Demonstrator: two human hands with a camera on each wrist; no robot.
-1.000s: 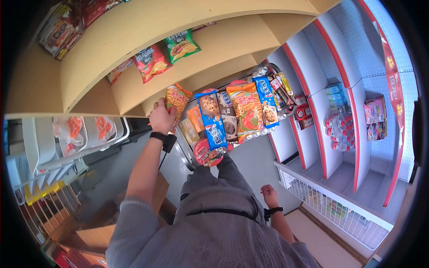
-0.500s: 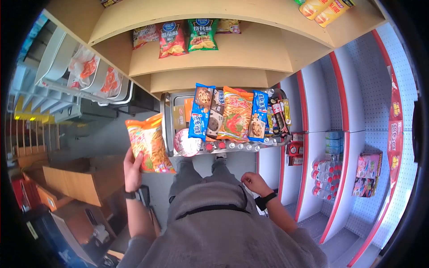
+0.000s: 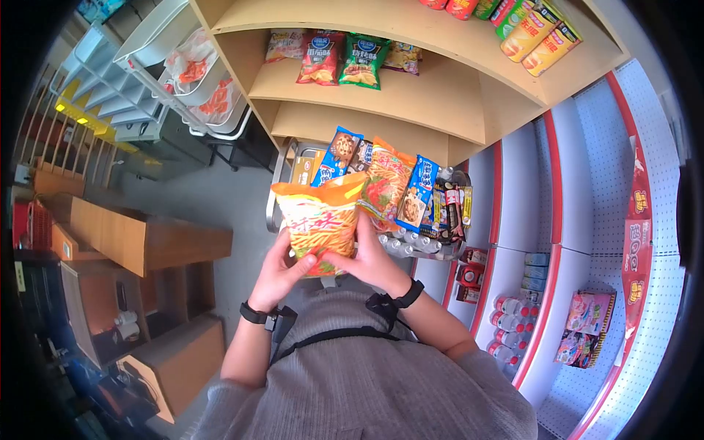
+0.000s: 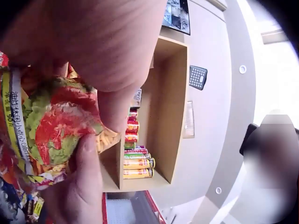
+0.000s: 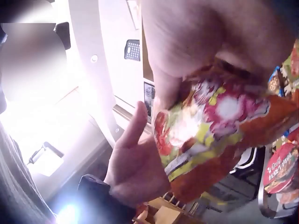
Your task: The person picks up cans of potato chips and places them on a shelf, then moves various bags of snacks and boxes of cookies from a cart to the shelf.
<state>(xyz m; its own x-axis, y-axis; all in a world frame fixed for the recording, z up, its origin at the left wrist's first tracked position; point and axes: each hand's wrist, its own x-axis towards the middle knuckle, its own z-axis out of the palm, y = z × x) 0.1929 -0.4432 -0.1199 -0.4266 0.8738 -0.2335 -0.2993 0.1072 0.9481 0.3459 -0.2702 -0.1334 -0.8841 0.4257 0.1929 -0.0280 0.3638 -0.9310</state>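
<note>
An orange snack bag [image 3: 323, 220] is held upright between both hands in front of the person's body. The left hand [image 3: 277, 265] grips its lower left side, thumb on the front. On the lower right side the right hand [image 3: 369, 257] grips it, its thumb also across the front. In the left wrist view the bag [image 4: 60, 126] shows a red and green picture, with a thumb pressed at its edge. The right wrist view has the bag [image 5: 210, 126] under the near hand, the other hand [image 5: 138, 163] at its far side.
Behind the bag stands a cart [image 3: 273, 209] with a second orange bag [image 3: 387, 180], blue cookie packs [image 3: 419, 192] and bottles. Above it, a wooden shelf [image 3: 440, 103] bears chip bags [image 3: 363, 60] and cans [image 3: 529, 33]. White shelving [image 3: 506, 242] is at right, wooden boxes [image 3: 176, 246] at left.
The bag has moved from the left to in front of the body, where the right hand has also taken hold of it. The head view has shifted.
</note>
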